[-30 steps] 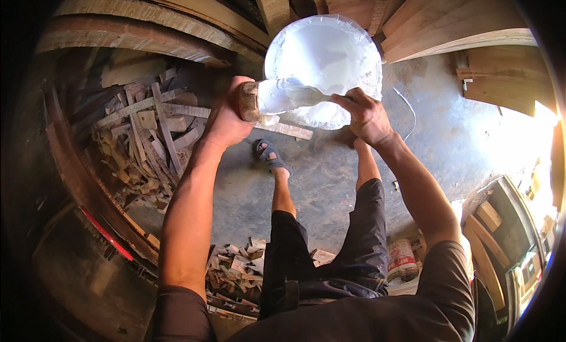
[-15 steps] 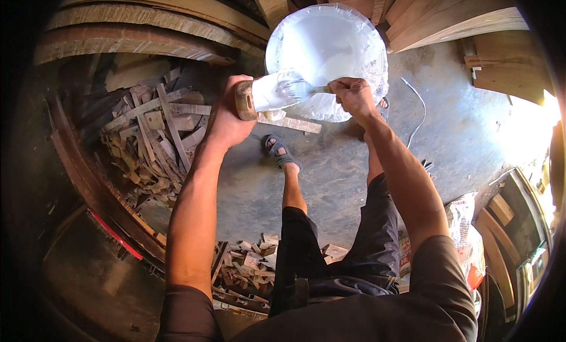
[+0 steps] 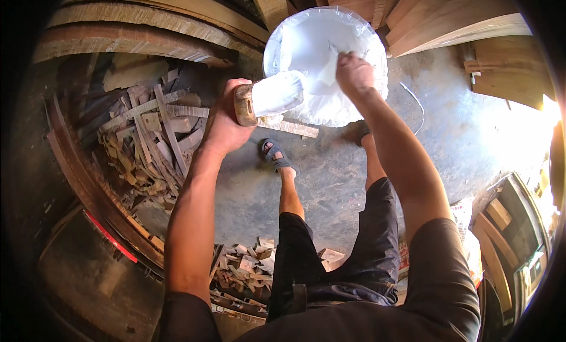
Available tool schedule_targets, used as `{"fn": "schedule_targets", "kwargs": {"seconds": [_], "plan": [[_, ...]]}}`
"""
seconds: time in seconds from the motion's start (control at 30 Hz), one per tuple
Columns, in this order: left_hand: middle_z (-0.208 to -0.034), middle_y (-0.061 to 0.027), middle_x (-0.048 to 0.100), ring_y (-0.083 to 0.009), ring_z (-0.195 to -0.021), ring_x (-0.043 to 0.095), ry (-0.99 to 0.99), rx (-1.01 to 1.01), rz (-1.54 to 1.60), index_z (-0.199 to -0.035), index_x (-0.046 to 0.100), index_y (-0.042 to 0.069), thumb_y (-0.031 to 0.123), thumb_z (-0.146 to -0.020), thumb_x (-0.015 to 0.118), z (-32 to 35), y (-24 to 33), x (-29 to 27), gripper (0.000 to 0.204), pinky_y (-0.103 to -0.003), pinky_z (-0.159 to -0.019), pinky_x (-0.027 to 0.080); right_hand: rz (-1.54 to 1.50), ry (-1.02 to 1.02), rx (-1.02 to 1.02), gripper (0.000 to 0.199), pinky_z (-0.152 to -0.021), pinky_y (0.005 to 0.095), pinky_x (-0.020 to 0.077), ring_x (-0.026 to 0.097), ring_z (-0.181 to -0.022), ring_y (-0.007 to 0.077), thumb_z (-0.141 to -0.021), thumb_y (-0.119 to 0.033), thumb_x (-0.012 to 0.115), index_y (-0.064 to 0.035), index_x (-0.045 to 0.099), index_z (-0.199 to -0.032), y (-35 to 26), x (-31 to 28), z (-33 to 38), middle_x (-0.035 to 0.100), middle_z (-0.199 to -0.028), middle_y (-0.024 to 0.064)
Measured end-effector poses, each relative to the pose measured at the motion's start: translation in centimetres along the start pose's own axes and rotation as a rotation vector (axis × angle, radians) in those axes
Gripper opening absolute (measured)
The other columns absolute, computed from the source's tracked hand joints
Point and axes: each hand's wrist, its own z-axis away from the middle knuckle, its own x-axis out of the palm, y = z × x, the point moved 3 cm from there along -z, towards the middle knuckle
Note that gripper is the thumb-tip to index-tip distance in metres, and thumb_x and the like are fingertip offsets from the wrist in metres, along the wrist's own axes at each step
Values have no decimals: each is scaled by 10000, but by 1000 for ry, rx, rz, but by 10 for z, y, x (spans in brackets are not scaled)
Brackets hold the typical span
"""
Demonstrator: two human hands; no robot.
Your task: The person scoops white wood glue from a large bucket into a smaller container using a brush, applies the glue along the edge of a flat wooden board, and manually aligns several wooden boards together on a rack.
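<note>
My left hand [image 3: 229,121] is closed round the brown end of a wooden piece [image 3: 244,105] with a slot in it. The piece's other end is coated smooth white and points right, over the near-left rim of a round tub [image 3: 283,42]. White liquid fills this tub, and clear plastic film lines or wraps its rim. Above the tub's right part, my right hand [image 3: 357,75] is closed on what looks like a brush, mostly hidden by the fingers. Only its blurred tip shows, at the white surface.
Long thick boards [image 3: 147,17] lie at the far left, with more planks [image 3: 454,23] at the far right. Wood offcuts [image 3: 144,135] are heaped on the left, and smaller scraps [image 3: 250,265] lie near my legs. A pale cable [image 3: 417,103] lies on the concrete floor right of the tub.
My right hand has moved with the brush away from the white end of the wooden piece, up and over the tub. The left hand holds the piece in nearly the same place.
</note>
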Motion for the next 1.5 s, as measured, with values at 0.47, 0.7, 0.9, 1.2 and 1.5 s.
{"fn": "schedule_targets", "kwargs": {"seconds": [0.47,0.7,0.9,1.2,1.5], "plan": [[-1178,-106,648,-285,-1106,645,53,60,-59,-1240,533,98,-3,-697,826,7,4,-5,625,-369,-940,512,-1077,-194,242,267,-615,279,524,591,-634,110,-968,-30,569,15,733,-1174,11,-86,93,666,-807,54],[-1183,-118,646,-291,-1105,645,-1,22,-6,-1268,528,82,-9,-687,821,4,6,-5,657,-375,-948,513,-576,230,-666,448,-744,346,582,676,-871,257,-803,143,598,-98,770,-1139,-44,-42,101,606,-955,89],[-1195,-111,634,-289,-1121,633,11,65,33,-1282,529,76,-18,-674,821,2,-5,-5,682,-371,-965,506,-315,257,-776,419,-722,358,593,672,-834,238,-775,56,654,-117,770,-1139,-11,-59,106,568,-919,76],[-1267,-104,610,-253,-1190,609,19,77,-4,-1316,519,61,-43,-676,825,14,-6,0,717,-362,-1024,488,-745,125,-337,306,-706,348,556,685,-802,274,-877,77,656,-54,745,-1138,-30,-97,125,671,-934,120],[-1391,-122,565,-251,-1261,584,9,95,7,-1366,462,48,-61,-679,838,22,-14,2,791,-369,-1087,454,-994,-155,138,135,-700,332,537,661,-702,223,-903,-80,651,-28,753,-975,-14,-33,97,707,-811,171]]}}
